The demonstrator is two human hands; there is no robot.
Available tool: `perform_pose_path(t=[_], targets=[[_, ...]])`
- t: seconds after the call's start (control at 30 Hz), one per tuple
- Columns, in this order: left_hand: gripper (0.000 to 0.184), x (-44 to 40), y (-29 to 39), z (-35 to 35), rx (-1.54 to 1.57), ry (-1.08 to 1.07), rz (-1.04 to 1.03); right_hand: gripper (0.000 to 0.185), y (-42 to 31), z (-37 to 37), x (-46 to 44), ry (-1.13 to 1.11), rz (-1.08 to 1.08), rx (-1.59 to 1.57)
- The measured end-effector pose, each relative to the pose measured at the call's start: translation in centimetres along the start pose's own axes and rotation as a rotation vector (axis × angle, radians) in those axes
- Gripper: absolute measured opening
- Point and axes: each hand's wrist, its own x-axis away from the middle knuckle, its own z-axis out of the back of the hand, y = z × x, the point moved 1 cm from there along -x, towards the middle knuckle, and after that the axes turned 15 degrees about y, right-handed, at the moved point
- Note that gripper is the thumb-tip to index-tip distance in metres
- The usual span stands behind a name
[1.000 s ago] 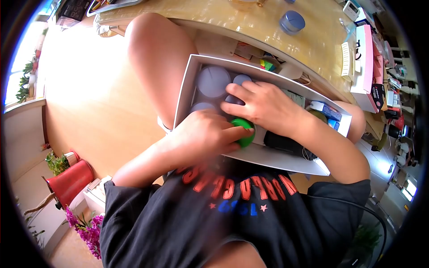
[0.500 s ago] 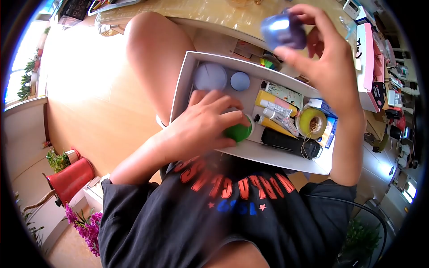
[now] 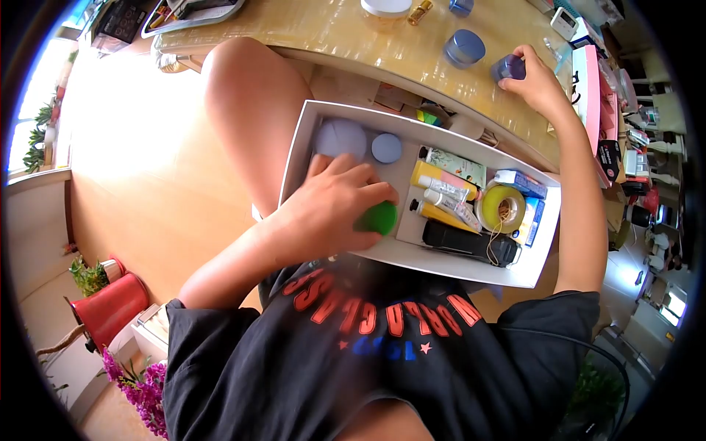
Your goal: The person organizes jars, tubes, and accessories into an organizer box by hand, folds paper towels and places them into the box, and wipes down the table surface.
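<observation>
With the fingers of our right hand (image 3: 540, 84), we hold a dark blue jar (image 3: 510, 68) between thumb and fingertips, over the desk (image 3: 323, 37), near a larger blue jar (image 3: 464, 48); we cannot tell whether it touches the desktop. Our left hand (image 3: 332, 200) reaches into the white box (image 3: 412, 259), its fingers and thumb around a green lid (image 3: 379, 219). Beyond that hand we see a large round container (image 3: 341, 140) and a small round container (image 3: 386, 148) just beside it. Farther right in the box lie several tubes (image 3: 456, 167), a roll of tape (image 3: 485, 209) and a black case (image 3: 467, 242).
</observation>
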Motion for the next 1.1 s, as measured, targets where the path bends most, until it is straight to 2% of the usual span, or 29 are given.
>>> perform_pose_path(t=[0.1, 0.2, 0.3, 0.33, 0.4, 0.5, 0.6, 0.73, 0.83, 1.03, 1.1], targets=[[0.043, 0.5, -0.3, -0.1, 0.040, 0.036, 0.026, 0.057, -1.0, -0.7, 0.0, 0.276, 0.192, 0.169], [0.039, 0.6, -0.2, 0.1, 0.062, 0.049, 0.034, 0.043, -5.2, -0.8, -0.7, 0.562, 0.626, 0.020], [0.033, 0.9, -0.1, -0.2, 0.075, 0.109, 0.067, 0.015, -13.4, 0.0, 3.2, 0.070, 0.569, -0.469], [0.032, 1.0, -0.1, -0.3, 0.085, 0.126, 0.064, 0.008, -15.3, 0.0, 4.7, -0.068, 0.569, -0.546], [0.030, 1.1, -0.2, -0.4, 0.105, 0.165, 0.054, 0.009, -17.4, -1.1, 6.9, -0.037, 0.877, -0.631], [0.029, 1.7, -0.4, -1.3, 0.178, 0.239, 0.048, 0.017, -18.5, -0.9, 10.3, -0.487, 0.720, -0.447], [0.029, 1.6, 0.7, -1.0, 0.198, 0.105, 0.096, 0.027, -17.8, -2.4, 12.6, -0.215, 0.733, -0.087], [0.034, 1.5, 1.1, -1.6, 0.290, 0.041, 0.079, 0.033, -17.2, -4.4, 14.5, -0.061, 0.903, 0.170], [0.036, 1.4, 1.1, -1.2, 0.254, 0.063, 0.162, 0.045, -16.7, -4.8, 14.3, -0.140, 0.836, 0.156], [0.031, 1.6, 0.7, -1.4, 0.214, 0.120, 0.165, 0.040, -16.9, -3.3, 13.7, -0.302, 0.685, -0.037], [0.030, 1.5, 0.6, -1.3, 0.164, 0.114, 0.161, 0.046, -17.3, -2.1, 13.1, -0.323, 0.456, -0.252]])
